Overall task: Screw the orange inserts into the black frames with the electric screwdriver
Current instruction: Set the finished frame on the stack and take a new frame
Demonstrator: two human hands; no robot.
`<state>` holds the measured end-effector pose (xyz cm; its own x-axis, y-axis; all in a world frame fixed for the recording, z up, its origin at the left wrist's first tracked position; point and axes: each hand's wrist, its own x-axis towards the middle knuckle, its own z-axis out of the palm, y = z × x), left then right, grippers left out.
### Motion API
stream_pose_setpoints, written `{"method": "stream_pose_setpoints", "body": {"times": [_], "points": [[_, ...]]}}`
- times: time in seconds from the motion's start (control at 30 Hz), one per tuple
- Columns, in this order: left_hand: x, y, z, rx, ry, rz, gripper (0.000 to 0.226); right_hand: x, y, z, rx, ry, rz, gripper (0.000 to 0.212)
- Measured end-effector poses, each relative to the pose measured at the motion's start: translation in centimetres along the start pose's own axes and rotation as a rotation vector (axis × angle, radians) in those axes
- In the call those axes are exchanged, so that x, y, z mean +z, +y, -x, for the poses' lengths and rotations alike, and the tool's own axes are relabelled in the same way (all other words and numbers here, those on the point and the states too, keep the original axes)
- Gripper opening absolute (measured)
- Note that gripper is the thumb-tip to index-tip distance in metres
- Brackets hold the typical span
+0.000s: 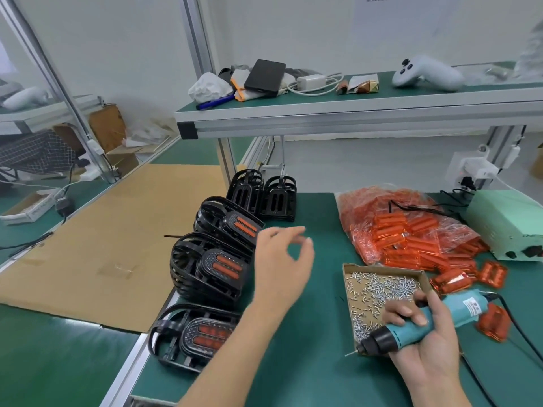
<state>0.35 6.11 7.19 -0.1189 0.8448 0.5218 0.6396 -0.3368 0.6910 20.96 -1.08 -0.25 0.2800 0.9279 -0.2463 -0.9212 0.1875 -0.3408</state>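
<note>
My right hand [423, 327] has its fingers wrapped around the electric screwdriver [411, 324]. It is a blue tube with a black nose, and a little screw sits on its tip. I think it is hard and a bit heavy, so the fat middle is the best place to hold it. A black cord hangs off its back end and may tug.

My left hand [282, 259] is up in the air with loose, spread fingers. It holds nothing. It looks blurry.

The black frames [211, 265] stand in stacks on the left side of the green table [308, 362]. They look like hard plastic with thin curved ribs and lots of gaps. I think they are light and stiff. I would grab one by its outer ribs, where fingers can hook in. Three stacks near me show orange inserts in their front frames. Two stacks further back [264, 195] show none.

More orange inserts [411, 239] lie in a clear bag [367, 207] on the right, and a few lie loose on the table. They are small, flat and shiny. I guess they are smooth and slippery, so I would pinch one by its edges.

A cardboard tray [349, 292] beside the screwdriver holds many tiny silver screws [382, 286]. They would roll and scatter easily.
</note>
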Motion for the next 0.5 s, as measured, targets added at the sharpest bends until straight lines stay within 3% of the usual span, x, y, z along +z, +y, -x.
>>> {"method": "stream_pose_setpoints", "body": {"times": [0.07,0.17,0.27,0.4,0.5], "points": [[3.8,-1.5,-3.4,0.007,-0.196,-0.186,0.034,0.1,-0.1,0.0,0.015,-0.013,0.013,0.020],[7.5,-4.3,-7.8,-0.132,-0.450,-0.386,0.048,0.0,-0.4,-0.1,0.032,-0.038,0.005,0.043],[9.0,-6.6,-11.4,-0.198,-0.508,-0.580,0.056,0.0,-0.5,-0.2,0.049,-0.038,-0.001,0.055],[9.8,-8.3,-14.2,-0.248,-0.613,-0.709,0.066,0.1,-0.4,-0.4,0.034,-0.005,-0.001,0.056],[10.6,-8.8,-15.1,-0.264,-0.655,-0.742,0.050,0.5,-0.4,-0.5,0.054,0.028,-0.024,0.061]]}}
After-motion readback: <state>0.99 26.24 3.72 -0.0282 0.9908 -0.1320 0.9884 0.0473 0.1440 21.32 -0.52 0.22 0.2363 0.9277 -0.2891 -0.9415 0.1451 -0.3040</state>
